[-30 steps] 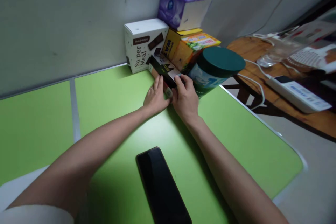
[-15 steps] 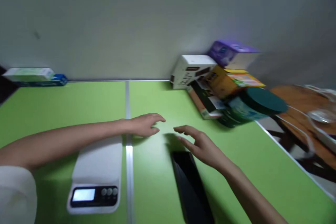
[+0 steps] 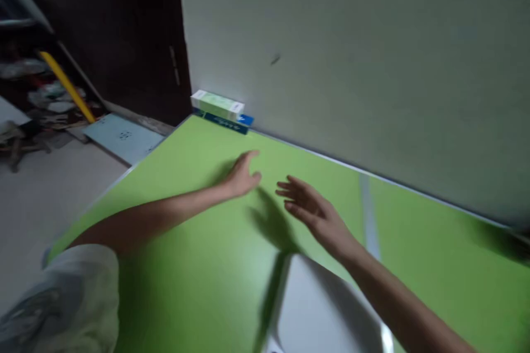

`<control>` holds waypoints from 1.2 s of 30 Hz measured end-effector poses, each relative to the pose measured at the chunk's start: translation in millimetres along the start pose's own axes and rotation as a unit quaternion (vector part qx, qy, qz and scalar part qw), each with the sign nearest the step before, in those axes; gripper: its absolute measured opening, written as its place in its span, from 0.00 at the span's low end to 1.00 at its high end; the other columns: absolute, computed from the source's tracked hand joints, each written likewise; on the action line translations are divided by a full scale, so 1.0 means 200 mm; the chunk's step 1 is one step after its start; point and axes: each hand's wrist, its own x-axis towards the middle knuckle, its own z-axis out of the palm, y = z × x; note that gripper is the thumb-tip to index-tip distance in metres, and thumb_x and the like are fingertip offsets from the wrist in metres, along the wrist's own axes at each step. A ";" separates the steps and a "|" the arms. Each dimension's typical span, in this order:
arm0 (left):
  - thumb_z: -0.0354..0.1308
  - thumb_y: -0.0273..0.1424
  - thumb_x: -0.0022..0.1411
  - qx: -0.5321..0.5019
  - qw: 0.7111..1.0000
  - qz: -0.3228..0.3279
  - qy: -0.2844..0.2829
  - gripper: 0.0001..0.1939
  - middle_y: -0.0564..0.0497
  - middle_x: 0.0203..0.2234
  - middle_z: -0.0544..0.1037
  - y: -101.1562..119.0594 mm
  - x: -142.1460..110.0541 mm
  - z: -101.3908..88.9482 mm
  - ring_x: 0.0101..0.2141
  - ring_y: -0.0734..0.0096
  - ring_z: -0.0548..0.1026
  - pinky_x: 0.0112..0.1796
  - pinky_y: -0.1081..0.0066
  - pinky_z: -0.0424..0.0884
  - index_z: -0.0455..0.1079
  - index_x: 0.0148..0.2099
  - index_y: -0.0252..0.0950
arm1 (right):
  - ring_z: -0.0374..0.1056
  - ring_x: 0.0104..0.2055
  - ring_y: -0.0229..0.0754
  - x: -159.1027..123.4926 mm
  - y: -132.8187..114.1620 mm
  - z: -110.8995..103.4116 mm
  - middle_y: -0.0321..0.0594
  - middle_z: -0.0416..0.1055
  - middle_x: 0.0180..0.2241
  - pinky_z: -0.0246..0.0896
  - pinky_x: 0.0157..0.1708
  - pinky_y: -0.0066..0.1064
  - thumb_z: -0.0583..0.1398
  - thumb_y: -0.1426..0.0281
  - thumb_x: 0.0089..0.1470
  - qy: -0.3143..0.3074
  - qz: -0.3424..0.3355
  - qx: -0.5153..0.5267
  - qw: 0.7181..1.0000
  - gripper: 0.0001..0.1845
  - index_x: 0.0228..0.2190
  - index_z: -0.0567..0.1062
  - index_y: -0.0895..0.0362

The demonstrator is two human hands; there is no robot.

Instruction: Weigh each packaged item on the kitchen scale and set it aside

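My left hand [image 3: 243, 174] reaches over the green table, fingers apart and nothing in it. Just beyond it, against the wall, a green-and-white box [image 3: 218, 105] rests on top of a dark blue box [image 3: 226, 122]; the hand does not touch either. My right hand [image 3: 308, 207] hovers to the right of the left one, its fingers stretched out and spread, also bare. Below the right hand lies a white kitchen scale [image 3: 318, 314], partly hidden by my right forearm and cut off by the lower edge of the view.
The green tabletop [image 3: 186, 287] meets a grey wall [image 3: 351, 66] at the back. A metal strip [image 3: 370, 215] crosses the table. At left are a dark door [image 3: 141, 38], a light blue board [image 3: 124, 135], a yellow bar [image 3: 68, 87] and clutter on the floor.
The view has swung left, so the stacked boxes at the right and the black phone are out of sight. Both hands have moved left over the table, past the scale, toward the two small boxes.
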 end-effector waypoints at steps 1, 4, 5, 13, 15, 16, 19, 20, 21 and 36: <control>0.54 0.19 0.57 0.005 0.997 -0.031 0.068 0.29 0.39 0.61 0.66 -0.11 0.08 -0.07 0.62 0.57 0.63 0.63 0.57 0.60 0.61 0.61 0.36 | 0.68 0.57 0.52 0.11 0.02 0.05 0.54 0.65 0.59 0.66 0.54 0.52 0.62 0.64 0.51 0.015 0.004 0.003 1.000 0.38 0.62 0.58 0.51; 0.50 0.16 0.58 0.019 0.979 -0.092 0.183 0.32 0.35 0.66 0.56 -0.38 0.30 -0.25 0.67 0.56 0.50 0.67 0.53 0.46 0.53 0.65 0.28 | 0.72 0.52 0.51 0.40 0.05 0.21 0.55 0.68 0.56 0.70 0.50 0.49 0.61 0.68 0.49 0.028 0.018 -0.015 0.999 0.50 0.67 0.44 0.53; 0.49 0.16 0.58 0.019 0.973 -0.100 0.207 0.33 0.36 0.67 0.54 -0.45 0.36 -0.31 0.68 0.57 0.47 0.67 0.54 0.43 0.50 0.66 0.27 | 0.74 0.48 0.50 0.49 0.06 0.26 0.55 0.71 0.53 0.71 0.47 0.48 0.61 0.69 0.48 0.024 0.020 -0.032 0.999 0.52 0.68 0.40 0.55; 0.48 0.16 0.61 0.004 0.932 -0.136 0.335 0.35 0.42 0.64 0.61 -0.69 0.74 -0.52 0.65 0.61 0.56 0.65 0.59 0.53 0.49 0.69 0.33 | 0.74 0.28 0.45 0.96 0.19 0.50 0.47 0.78 0.36 0.72 0.28 0.39 0.58 0.71 0.49 0.102 -0.075 -0.172 0.977 0.51 0.68 0.39 0.57; 0.49 0.15 0.60 0.009 0.934 -0.124 0.336 0.35 0.45 0.64 0.63 -0.71 0.78 -0.54 0.65 0.60 0.57 0.64 0.56 0.54 0.51 0.68 0.36 | 0.73 0.24 0.44 1.02 0.19 0.53 0.46 0.78 0.34 0.70 0.24 0.37 0.58 0.71 0.51 0.117 -0.068 -0.138 0.981 0.50 0.68 0.38 0.56; 0.49 0.14 0.60 0.009 0.937 -0.112 0.331 0.35 0.46 0.64 0.63 -0.73 0.80 -0.55 0.65 0.60 0.57 0.65 0.56 0.54 0.53 0.68 0.38 | 0.73 0.22 0.44 1.04 0.18 0.55 0.46 0.78 0.33 0.70 0.23 0.37 0.58 0.71 0.51 0.122 -0.055 -0.120 0.984 0.50 0.68 0.37 0.56; 0.48 0.13 0.59 -0.004 0.946 -0.075 0.314 0.33 0.50 0.62 0.65 -0.77 0.84 -0.56 0.64 0.61 0.58 0.65 0.57 0.53 0.60 0.64 0.40 | 0.71 0.20 0.42 1.08 0.14 0.56 0.42 0.78 0.30 0.70 0.23 0.38 0.59 0.72 0.49 0.114 -0.010 -0.077 0.990 0.52 0.68 0.38 0.55; 0.48 0.12 0.59 -0.008 0.948 -0.066 0.311 0.32 0.50 0.61 0.66 -0.78 0.85 -0.56 0.64 0.62 0.58 0.65 0.58 0.52 0.62 0.62 0.40 | 0.70 0.19 0.41 1.08 0.12 0.56 0.40 0.78 0.30 0.70 0.23 0.37 0.59 0.72 0.48 0.108 0.000 -0.064 0.992 0.52 0.68 0.39 0.55; 0.48 0.12 0.59 -0.010 0.948 -0.062 0.311 0.31 0.50 0.60 0.67 -0.78 0.85 -0.56 0.64 0.62 0.59 0.65 0.60 0.52 0.63 0.61 0.39 | 0.69 0.18 0.40 1.08 0.11 0.56 0.38 0.78 0.29 0.70 0.23 0.36 0.59 0.73 0.47 0.104 0.006 -0.051 0.993 0.52 0.68 0.41 0.54; 0.50 0.35 0.66 -0.211 0.906 -0.224 0.292 0.13 0.48 0.23 0.74 -0.51 0.47 -0.47 0.23 0.71 0.75 0.26 0.75 0.70 0.70 0.36 0.31 | 0.73 0.28 0.35 0.78 0.01 0.39 0.41 0.75 0.32 0.71 0.26 0.25 0.58 0.64 0.59 0.207 0.140 0.180 0.951 0.10 0.37 0.71 0.58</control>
